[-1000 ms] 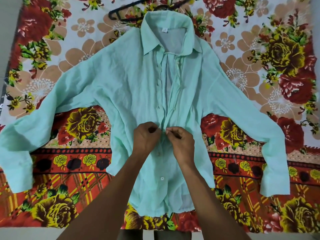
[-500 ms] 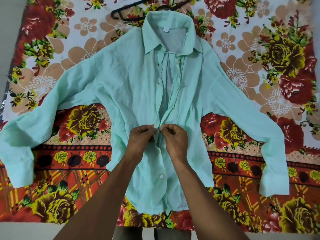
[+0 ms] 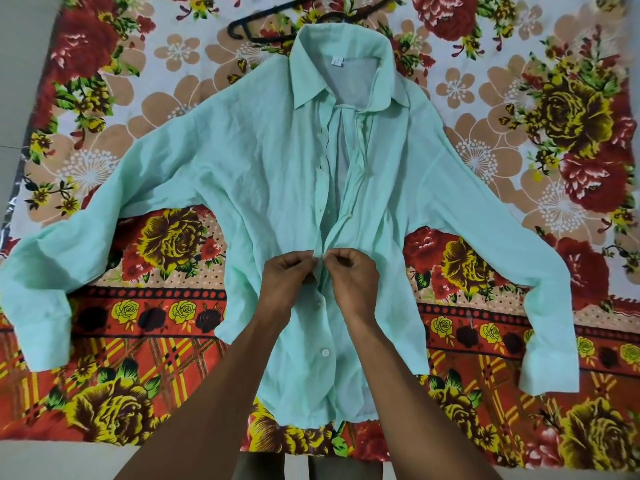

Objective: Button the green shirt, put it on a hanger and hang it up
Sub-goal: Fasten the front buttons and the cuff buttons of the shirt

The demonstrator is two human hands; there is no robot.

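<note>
Both hands pinch green shirt (image 3: 242, 174) placket edges; hanger (image 3: 263, 24) beyond collar.

This looks like a room in a home. A big floral blanket (image 3: 519, 140), with red and yellow roses, is spread flat on a pale, plain floor (image 3: 86, 462). On the blanket lies a light green shirt (image 3: 242, 174), and just beyond its collar a black plastic hanger (image 3: 256, 24), ordinary household things.

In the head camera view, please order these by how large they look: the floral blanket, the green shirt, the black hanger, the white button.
1. floral blanket
2. green shirt
3. black hanger, partly hidden by the collar
4. white button
</note>
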